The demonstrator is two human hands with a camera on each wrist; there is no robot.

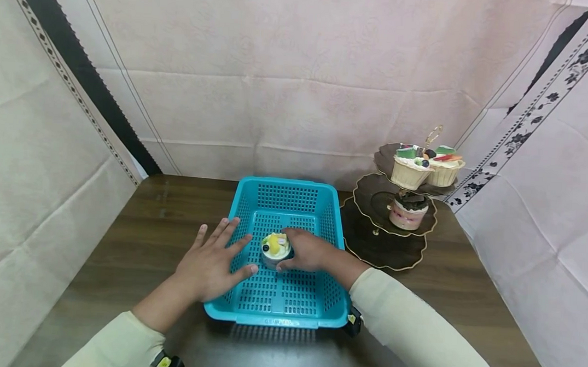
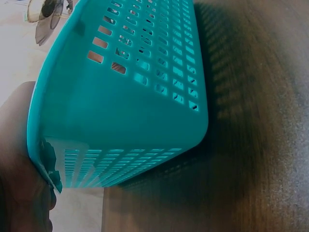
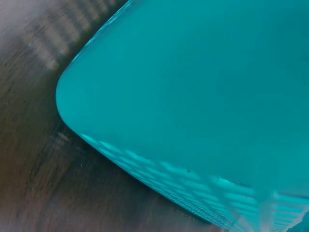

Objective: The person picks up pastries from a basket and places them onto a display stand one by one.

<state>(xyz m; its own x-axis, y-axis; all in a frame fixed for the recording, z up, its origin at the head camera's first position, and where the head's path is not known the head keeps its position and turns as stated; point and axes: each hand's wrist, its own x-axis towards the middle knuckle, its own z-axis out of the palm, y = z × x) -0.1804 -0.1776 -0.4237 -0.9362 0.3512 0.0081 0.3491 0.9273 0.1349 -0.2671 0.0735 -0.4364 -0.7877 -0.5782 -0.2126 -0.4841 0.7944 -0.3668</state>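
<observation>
A small cupcake (image 1: 275, 247) with white cream, yellow fruit and a dark berry on top is inside the blue plastic basket (image 1: 288, 321). My right hand (image 1: 307, 251) reaches over the basket's right wall and holds the cupcake between thumb and fingers. Over the left rim lies my left hand (image 1: 211, 265), its fingers spread and straight. In the left wrist view, part of the left hand (image 2: 19, 154) shows against the rim of the basket (image 2: 116, 116). The right wrist view is filled mostly by the basket's outer wall (image 3: 183, 96); the right hand is hidden there.
To the right stands a dark tiered stand (image 1: 372, 203) with gold edges. Two cream-topped cupcakes (image 1: 410, 175) sit on its top tier and a pink-layered dessert (image 1: 408, 211) on the middle one. Pale cloth walls (image 1: 258, 94) enclose the wooden table (image 1: 137, 264).
</observation>
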